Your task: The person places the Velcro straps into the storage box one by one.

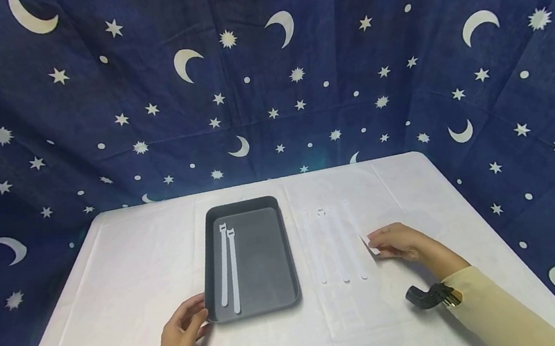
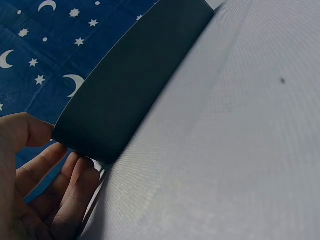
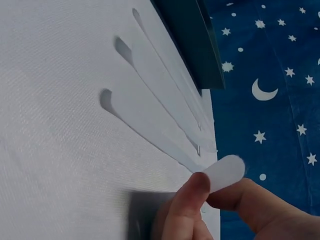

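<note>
A dark grey rectangular tray [image 1: 262,257] lies on the white-covered table, with two white slotted cable straps [image 1: 224,267] lengthwise along its left side. At its near left corner is my left hand [image 1: 184,328]; the left wrist view shows fingers [image 2: 75,187] and thumb side holding the corner wall of the tray [image 2: 120,80]. Right of the tray, my right hand [image 1: 397,242] pinches the rounded end of a white cable strap [image 3: 227,172] between thumb and finger, tilted up from the cloth. Three more white straps [image 3: 145,115] lie side by side between tray and right hand.
The white cloth [image 1: 114,294] covers the table and blends with the straps. A black curved piece [image 1: 425,297] sticks out at the right sleeve's cuff. Behind the table hangs a dark blue curtain [image 1: 269,69] with moons and stars.
</note>
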A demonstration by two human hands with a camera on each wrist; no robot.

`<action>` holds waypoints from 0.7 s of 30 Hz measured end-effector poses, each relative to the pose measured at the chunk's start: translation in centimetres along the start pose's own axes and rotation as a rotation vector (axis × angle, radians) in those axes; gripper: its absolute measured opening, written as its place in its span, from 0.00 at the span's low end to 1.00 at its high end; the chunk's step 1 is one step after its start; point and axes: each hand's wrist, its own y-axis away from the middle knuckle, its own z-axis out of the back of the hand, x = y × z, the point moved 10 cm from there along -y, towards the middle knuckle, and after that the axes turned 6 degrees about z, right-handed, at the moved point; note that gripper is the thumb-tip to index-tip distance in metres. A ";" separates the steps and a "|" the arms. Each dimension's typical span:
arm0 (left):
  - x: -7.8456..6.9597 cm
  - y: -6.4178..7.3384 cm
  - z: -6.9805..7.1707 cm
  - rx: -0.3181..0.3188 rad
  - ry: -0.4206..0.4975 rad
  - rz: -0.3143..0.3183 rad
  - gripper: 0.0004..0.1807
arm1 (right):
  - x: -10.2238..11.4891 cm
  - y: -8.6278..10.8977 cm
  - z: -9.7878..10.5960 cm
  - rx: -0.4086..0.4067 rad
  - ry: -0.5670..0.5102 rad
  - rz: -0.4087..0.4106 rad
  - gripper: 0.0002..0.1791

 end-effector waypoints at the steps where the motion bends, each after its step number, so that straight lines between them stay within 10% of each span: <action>1: 0.0 0.0 0.0 0.000 0.002 0.001 0.21 | 0.0 0.0 0.0 0.005 -0.021 -0.005 0.26; 21: 0.1 -0.2 -0.1 0.000 0.007 0.006 0.20 | 1.8 0.7 0.2 0.088 -0.185 0.007 0.26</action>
